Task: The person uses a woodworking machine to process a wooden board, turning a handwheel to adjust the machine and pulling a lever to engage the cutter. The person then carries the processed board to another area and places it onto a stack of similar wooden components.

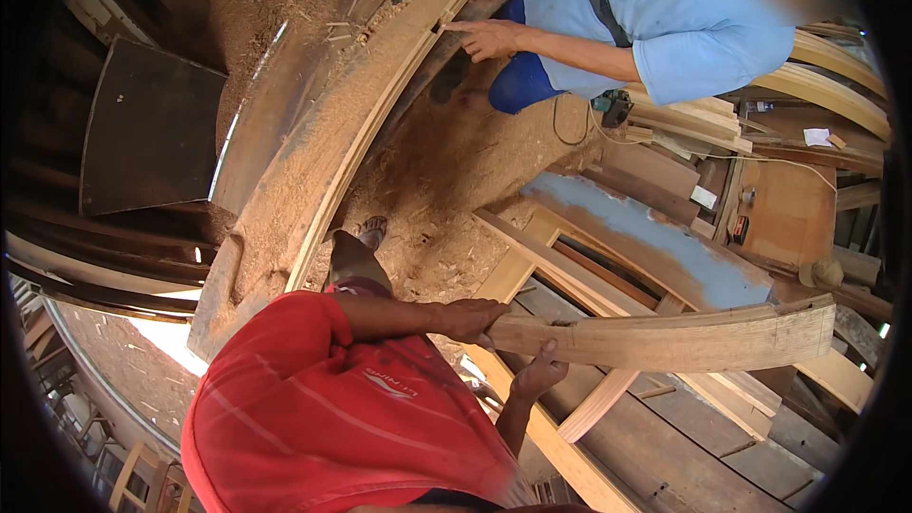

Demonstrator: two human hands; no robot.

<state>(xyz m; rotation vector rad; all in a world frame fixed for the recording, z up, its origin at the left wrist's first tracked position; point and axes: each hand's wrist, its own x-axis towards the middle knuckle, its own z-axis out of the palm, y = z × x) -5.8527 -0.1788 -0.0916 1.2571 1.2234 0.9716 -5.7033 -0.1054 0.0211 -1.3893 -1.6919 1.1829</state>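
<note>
A thick, curved wooden plank point(665, 342) extends to the right from my body, its near end in both my hands. My left hand point(472, 320) is closed round the near end at its upper corner. Lower down, my right hand point(540, 373) grips the bottom edge, thumb up against the plank's face; its other fingers are partly hidden. Pencil-like lines mark the far end of the plank. Beneath it lie several pale wooden strips and frame pieces point(570, 271).
A co-worker in a light blue shirt point(570, 0) touches a long curved beam point(351, 133) on a sawdust-covered bench. A green power tool point(611, 106) with a cord lies by stacked boards point(689, 123). A blue-stained panel point(655, 237) rests behind my plank. Shavings cover the floor point(427, 218).
</note>
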